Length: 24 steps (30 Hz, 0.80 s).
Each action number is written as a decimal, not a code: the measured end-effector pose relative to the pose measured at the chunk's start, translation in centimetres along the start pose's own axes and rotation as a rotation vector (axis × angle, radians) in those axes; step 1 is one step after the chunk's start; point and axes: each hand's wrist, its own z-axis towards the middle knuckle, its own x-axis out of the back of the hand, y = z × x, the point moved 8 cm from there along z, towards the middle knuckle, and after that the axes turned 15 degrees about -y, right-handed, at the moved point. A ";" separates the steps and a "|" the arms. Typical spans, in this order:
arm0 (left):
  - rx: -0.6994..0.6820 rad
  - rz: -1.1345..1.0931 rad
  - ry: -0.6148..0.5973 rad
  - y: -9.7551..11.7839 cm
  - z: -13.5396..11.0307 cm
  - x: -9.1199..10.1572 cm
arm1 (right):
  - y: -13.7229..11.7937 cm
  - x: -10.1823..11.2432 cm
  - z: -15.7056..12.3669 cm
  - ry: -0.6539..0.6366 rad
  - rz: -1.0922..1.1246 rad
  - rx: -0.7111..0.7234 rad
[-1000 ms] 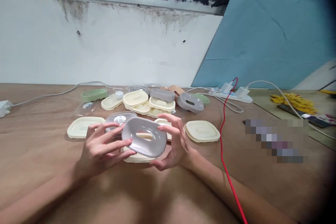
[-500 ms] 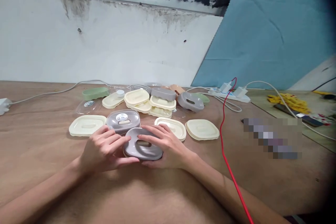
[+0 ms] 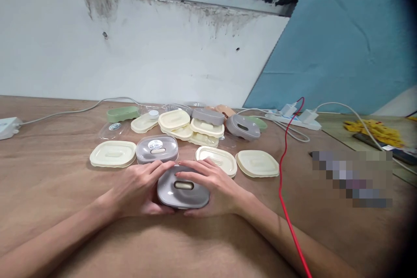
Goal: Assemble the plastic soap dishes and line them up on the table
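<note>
A grey oval lid with a slot (image 3: 183, 191) lies flat on the wooden table (image 3: 48, 191), over a cream part that shows through the slot. My left hand (image 3: 138, 189) clasps its left side, fingers curled over the top edge. My right hand (image 3: 217, 186) clasps the right side, fingers laid over the top. Just behind stand a clear-lidded grey box with a round sticker (image 3: 157, 148) and a cream lid (image 3: 216, 159).
More cream lids (image 3: 113, 153), (image 3: 257, 163), grey lids (image 3: 241, 127) and a green tray (image 3: 123, 114) crowd the table's middle. A red cable (image 3: 284, 182) runs down the right side. A white power strip (image 3: 293, 120) and yellow items (image 3: 378, 130) lie far right.
The grey lid, held tilted above the table a second ago, has come down flat onto the cream part. Both hands have lowered with it and now press on its sides.
</note>
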 end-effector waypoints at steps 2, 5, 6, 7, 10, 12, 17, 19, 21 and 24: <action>0.002 -0.021 -0.039 -0.1 0.1 -0.3 | 0.0 0.1 -0.2 0.011 0.017 0.008; -0.040 -0.067 -0.061 0.2 0.1 -0.5 | 0.3 0.1 -0.4 0.021 0.047 0.003; -0.052 -0.075 -0.062 0.3 0.1 -0.5 | 0.3 0.0 -0.5 0.019 0.056 0.003; -0.059 -0.077 -0.058 0.3 0.1 -0.5 | 0.3 0.0 -0.6 0.015 0.064 0.004; -0.057 -0.077 -0.044 0.4 0.2 -0.5 | 0.5 0.0 -0.7 -0.011 0.089 -0.003; -0.046 -0.095 -0.044 0.4 0.2 -0.5 | 0.6 -0.1 -0.7 -0.042 0.105 -0.017; -0.023 -0.142 -0.043 0.0 0.3 -0.6 | 0.8 -0.1 -0.6 -0.055 0.097 -0.048; -0.018 -0.159 -0.048 -0.2 0.3 -0.7 | 0.8 -0.2 -0.5 -0.060 0.099 -0.057; -0.011 -0.179 -0.054 -0.4 0.3 -0.7 | 0.8 -0.3 -0.5 -0.060 0.108 -0.056; -0.011 -0.205 -0.056 -0.5 0.2 -0.6 | 0.7 -0.1 -0.5 -0.030 0.106 -0.044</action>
